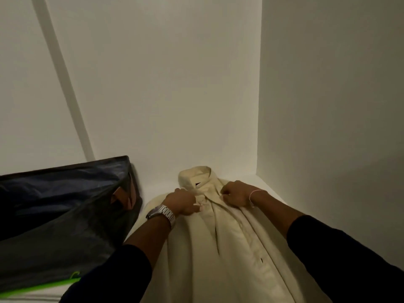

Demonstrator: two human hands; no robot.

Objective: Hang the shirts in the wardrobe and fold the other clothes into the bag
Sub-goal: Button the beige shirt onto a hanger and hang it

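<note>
Cream shirt [229, 237], flat on white surface [161, 182]: left hand [182, 203] and right hand [235, 193] pinch placket below collar; dark bag [65, 204] beside.

White walls [175, 84] on all sides, meeting in a vertical corner at the right. Ran a pale raised strip [59, 68] slantwise down the left wall, shadowed along one edge. Below, a white surface [159, 182] met the walls at the corner. Showed a bright green hanger [43, 283] at the lower left edge, partly hidden. Dim, warm light throughout, darker on the right wall [338, 106]. Too blurred at the bottom left to tell more.
</note>
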